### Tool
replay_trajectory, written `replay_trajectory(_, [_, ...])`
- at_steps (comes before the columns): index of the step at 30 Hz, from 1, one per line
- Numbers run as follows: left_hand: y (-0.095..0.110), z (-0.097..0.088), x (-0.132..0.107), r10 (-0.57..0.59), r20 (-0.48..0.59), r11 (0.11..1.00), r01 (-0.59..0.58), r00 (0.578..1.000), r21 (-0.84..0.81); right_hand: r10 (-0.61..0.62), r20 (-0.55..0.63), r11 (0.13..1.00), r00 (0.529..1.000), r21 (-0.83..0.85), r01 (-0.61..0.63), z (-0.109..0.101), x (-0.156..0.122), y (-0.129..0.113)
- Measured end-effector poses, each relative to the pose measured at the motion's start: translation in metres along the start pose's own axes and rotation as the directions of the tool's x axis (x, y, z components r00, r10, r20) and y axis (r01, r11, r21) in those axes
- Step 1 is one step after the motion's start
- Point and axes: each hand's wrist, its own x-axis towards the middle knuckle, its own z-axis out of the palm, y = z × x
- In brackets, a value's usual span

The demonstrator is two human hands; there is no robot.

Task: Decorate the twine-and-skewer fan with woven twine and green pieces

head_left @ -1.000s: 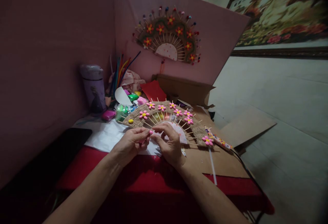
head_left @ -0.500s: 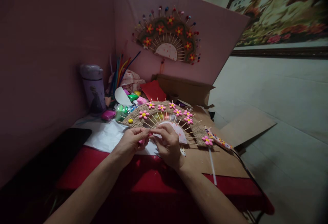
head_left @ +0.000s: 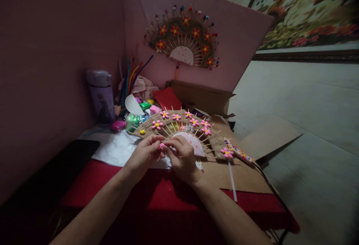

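Observation:
Between the fingertips of my left hand [head_left: 144,155] and my right hand [head_left: 181,157] is a small lump of pink modelling clay [head_left: 161,146]. Both hands are closed in a pinch and meet at the clay. Just behind them lies a fan [head_left: 131,131] wound with twine over thin sticks, its half-round centre [head_left: 190,143] white with pinkish dots. Several pink clay flowers [head_left: 157,125] with yellow middles sit on the twine band. A lone yellow clay piece [head_left: 142,132] rests at the band's left end.
A purple tumbler [head_left: 101,97], packets of coloured clay [head_left: 117,125] and a white half-disc [head_left: 134,105] stand at the back left. A glue gun [head_left: 239,153] with its glue stick [head_left: 232,181] lies right on cardboard [head_left: 246,175]. A finished fan [head_left: 182,37] hangs behind.
The pink clay now shows more plainly between my fingertips, and my left fingers have shifted around it. The fan and the other things stay put.

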Motion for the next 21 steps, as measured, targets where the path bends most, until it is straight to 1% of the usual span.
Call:
replay_trajectory(4, [-0.0027,0.0003,-0.0003,0.016,0.029,0.998,-0.018,0.999,0.068,0.020,0.010,0.999,1.000,0.030,-0.021,0.0006,0.0004,-0.0005])
replay_trajectory(8, [-0.0035,0.0006,-0.0015,-0.002,-0.004,0.997,0.002,1.000,0.080,0.011,0.037,0.997,0.999,0.079,-0.014,0.0014,-0.0002,0.0003])
replay_trajectory(11, [-0.0036,0.0011,-0.0023,-0.023,0.029,0.993,0.019,0.999,0.120,0.023,0.038,0.997,0.999,0.072,-0.025,0.0020,-0.0007,0.0010])
replay_trajectory(13, [-0.0040,0.0008,-0.0021,-0.009,0.059,0.985,-0.001,0.998,0.174,0.020,0.047,0.998,0.999,0.061,-0.023,0.0019,-0.0007,0.0011])
replay_trajectory(16, [-0.0052,-0.0006,-0.0009,0.021,0.065,0.973,-0.036,0.998,0.230,-0.008,0.075,0.999,0.997,0.041,0.004,0.0010,-0.0002,0.0007])
replay_trajectory(19, [-0.0054,-0.0014,-0.0006,0.015,0.054,0.970,-0.028,0.998,0.243,-0.017,0.088,0.999,0.996,0.034,0.014,0.0007,0.0008,-0.0003])
replay_trajectory(21, [-0.0047,-0.0008,-0.0011,0.010,0.018,0.971,-0.014,1.000,0.239,0.022,0.079,0.997,0.997,0.069,-0.028,0.0012,0.0016,-0.0011])
